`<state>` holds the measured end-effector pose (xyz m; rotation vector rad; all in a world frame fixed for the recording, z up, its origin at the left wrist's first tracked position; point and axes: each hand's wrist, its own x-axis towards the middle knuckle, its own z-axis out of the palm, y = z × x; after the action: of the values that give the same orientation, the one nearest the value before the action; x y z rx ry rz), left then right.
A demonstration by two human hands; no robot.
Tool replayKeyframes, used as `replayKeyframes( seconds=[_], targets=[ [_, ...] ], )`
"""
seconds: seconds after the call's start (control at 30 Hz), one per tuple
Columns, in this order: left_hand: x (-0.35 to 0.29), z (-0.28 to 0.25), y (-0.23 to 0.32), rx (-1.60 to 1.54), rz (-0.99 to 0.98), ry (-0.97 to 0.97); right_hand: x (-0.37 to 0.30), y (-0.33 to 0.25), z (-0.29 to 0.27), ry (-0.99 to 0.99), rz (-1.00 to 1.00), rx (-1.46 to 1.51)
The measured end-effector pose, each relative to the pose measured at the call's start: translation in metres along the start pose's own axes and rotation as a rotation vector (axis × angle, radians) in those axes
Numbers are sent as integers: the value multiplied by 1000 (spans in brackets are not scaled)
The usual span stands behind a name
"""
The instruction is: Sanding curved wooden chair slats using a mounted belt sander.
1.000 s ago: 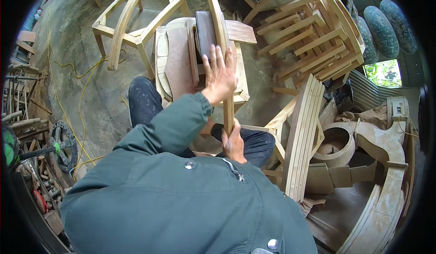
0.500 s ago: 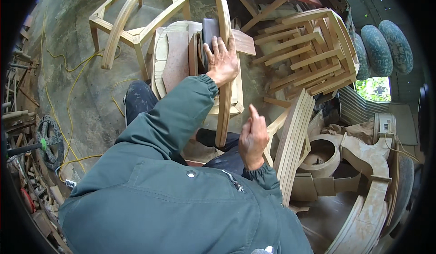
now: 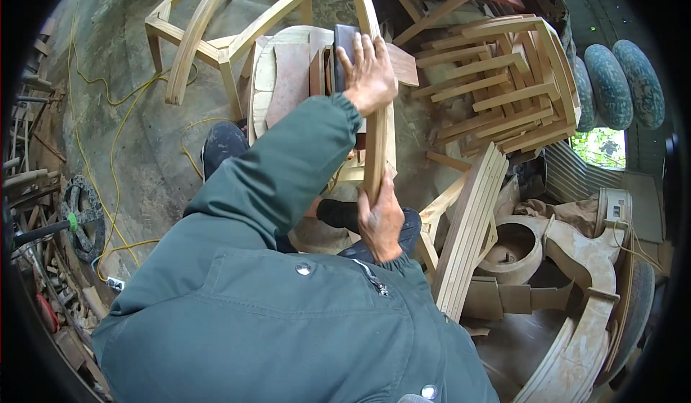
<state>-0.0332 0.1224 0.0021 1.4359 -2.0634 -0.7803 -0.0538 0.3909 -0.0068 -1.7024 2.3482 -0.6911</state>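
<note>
Hands are holding a long curved pale wooden strip above the person's knees.
The left hand is pressing flat fingers near its top; the right hand is wrapping closed around its lower end. It looks stiff, light and smooth, running up and away, bending leftward toward the pale wooden chair frame.

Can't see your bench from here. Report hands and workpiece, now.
Left hand flat on dark sanding block atop curved wooden slat. Right hand gripping slat's lower end. Nothing blocking.
</note>
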Motion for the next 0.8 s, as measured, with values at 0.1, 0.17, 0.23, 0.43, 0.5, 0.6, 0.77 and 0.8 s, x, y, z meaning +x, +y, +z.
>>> replayKeyframes(
  seconds=[0.1, 0.17, 0.23, 0.43, 0.5, 0.6, 0.77, 0.8],
  targets=[
    [-55, -17, 21, 41, 13, -95, -45, 7, -45, -44, -38, -134],
    [-81, -22, 35, 43, 22, -120, -71, 11, -66, -11, -89, -155],
    [-92, -33, 50, 49, 23, -170, -82, 5, -90, -56, -127, -180],
    [-48, -39, 32, 10, -17, -129, -27, -20, -105, -110, -196, -228],
    [-13, -36, 13, 23, -47, -141, 5, -28, -94, -144, -210, -268],
    [46, -28, -10, 45, -58, -165, 59, -24, -72, -143, -254, -271],
    [146, -26, -46, 31, -127, -177, 159, -35, -39, -192, -224, -380],
    [167, -21, -61, 17, -160, -150, 180, -45, -33, -209, -217, -391]
  ],
)
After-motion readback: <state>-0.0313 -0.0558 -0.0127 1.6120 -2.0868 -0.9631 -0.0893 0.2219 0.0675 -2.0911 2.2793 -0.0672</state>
